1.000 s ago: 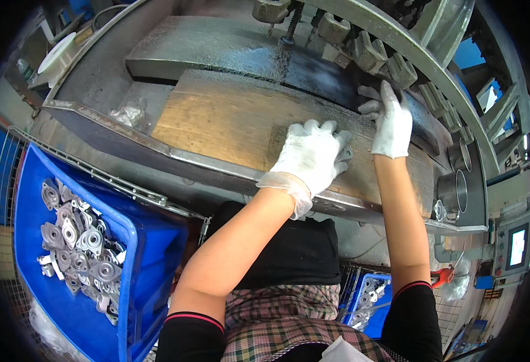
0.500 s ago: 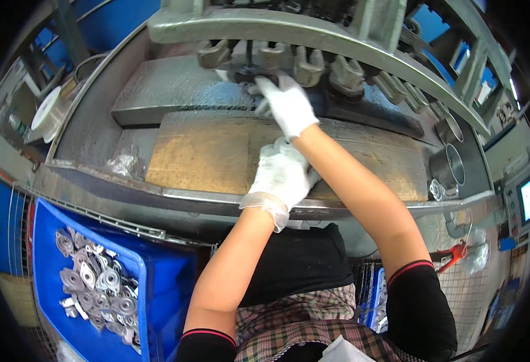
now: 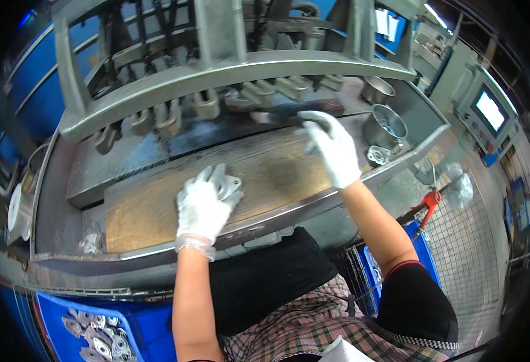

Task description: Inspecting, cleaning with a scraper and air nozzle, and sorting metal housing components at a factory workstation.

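My left hand (image 3: 203, 206), in a white glove, rests on the wooden board (image 3: 150, 205) with its fingers curled over a grey cast metal part (image 3: 231, 186). Part of that casting, with a hole in its lug, shows beyond the fingertips. Over the right half of the board is my right hand (image 3: 334, 148), also gloved, its fingers bent and pointing left. A dark, blurred thing with a pale tip (image 3: 260, 117) reaches left from its fingertips; its kind cannot be made out.
A frame with several metal clamps (image 3: 206, 105) spans the trough's back. Two metal pots (image 3: 385, 127) and a loose casting (image 3: 377, 155) stand at right. A blue bin of castings (image 3: 99, 335) is lower left, a red-handled tool (image 3: 429, 204) lower right, and a control panel (image 3: 489, 111) far right.
My view has turned to the right. My hands, close together before, have parted: the right has moved from under the clamps toward the pots, and the metal part now shows under the left.
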Demonstrator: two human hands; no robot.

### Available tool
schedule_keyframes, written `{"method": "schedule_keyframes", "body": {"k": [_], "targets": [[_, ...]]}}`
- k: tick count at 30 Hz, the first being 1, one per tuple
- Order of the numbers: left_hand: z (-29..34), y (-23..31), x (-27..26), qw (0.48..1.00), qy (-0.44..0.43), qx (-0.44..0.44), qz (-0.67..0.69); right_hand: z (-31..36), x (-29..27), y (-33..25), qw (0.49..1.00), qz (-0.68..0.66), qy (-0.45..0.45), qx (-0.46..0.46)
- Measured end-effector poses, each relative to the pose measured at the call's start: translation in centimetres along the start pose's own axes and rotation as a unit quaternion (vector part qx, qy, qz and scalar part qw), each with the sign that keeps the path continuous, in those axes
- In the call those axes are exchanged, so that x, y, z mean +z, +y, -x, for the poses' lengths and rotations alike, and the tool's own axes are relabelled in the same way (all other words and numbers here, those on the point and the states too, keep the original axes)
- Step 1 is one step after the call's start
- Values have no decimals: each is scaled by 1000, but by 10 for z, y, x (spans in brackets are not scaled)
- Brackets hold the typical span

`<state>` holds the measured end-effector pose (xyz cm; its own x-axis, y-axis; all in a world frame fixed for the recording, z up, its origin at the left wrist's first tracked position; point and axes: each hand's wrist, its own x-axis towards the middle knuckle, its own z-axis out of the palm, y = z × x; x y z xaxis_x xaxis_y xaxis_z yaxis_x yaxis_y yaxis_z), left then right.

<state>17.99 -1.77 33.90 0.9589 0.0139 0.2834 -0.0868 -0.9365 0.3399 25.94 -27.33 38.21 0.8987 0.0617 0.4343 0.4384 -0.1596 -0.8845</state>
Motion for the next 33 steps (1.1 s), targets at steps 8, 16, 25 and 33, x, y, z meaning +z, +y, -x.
{"method": "schedule_keyframes", "body": {"k": [8, 16, 25, 33], "targets": [[-7, 14, -25, 999, 9, 37, -9, 16, -212, 43, 947, 242, 196, -75], [-5, 13, -64, 975, 149, 149, 74, 24, -284, 67, 913, 392, 115, -24], [-23, 19, -30, 985, -165, 1, -50, 62, -279, 44, 926, 337, 170, 5], [-1, 44, -71, 988, 86, 127, -19, 86, -308, 18, 948, 223, 226, -35]]}}
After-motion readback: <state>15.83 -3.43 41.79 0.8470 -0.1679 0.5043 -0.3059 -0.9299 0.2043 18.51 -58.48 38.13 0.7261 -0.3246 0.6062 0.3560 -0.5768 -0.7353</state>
